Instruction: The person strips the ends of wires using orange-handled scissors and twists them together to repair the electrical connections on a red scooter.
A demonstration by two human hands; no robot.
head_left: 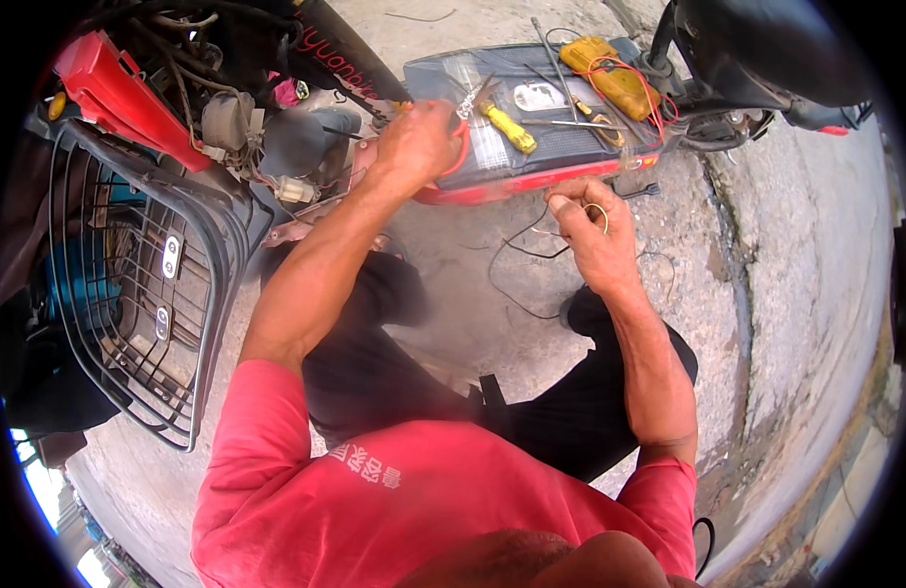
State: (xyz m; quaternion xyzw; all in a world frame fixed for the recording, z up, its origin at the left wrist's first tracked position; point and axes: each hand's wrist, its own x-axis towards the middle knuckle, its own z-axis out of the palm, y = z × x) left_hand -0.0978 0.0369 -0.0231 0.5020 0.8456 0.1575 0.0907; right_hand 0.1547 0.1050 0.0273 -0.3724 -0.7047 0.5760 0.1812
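My left hand [419, 142] is closed on a pair of red-handled scissors [461, 149] at the edge of the scooter's footboard [443, 76]. Their tips rest among the tools beside a yellow-handled screwdriver [509, 127]. To the right, in front of the red side strip, my right hand [598, 235] pinches a thin wire, and a pale yellow loop of it [604, 218] curves over the fingers. Black cable [512, 245] runs down to the ground near this hand. The wire's end between the fingertips is too small to make out.
A yellow multimeter [610, 78] with red leads lies on the footboard's right, near long screwdrivers [561, 73]. A black wire basket [149, 294] stands at left, by a red panel [120, 93] and exposed wiring [247, 127]. Cracked concrete [737, 294] stretches right.
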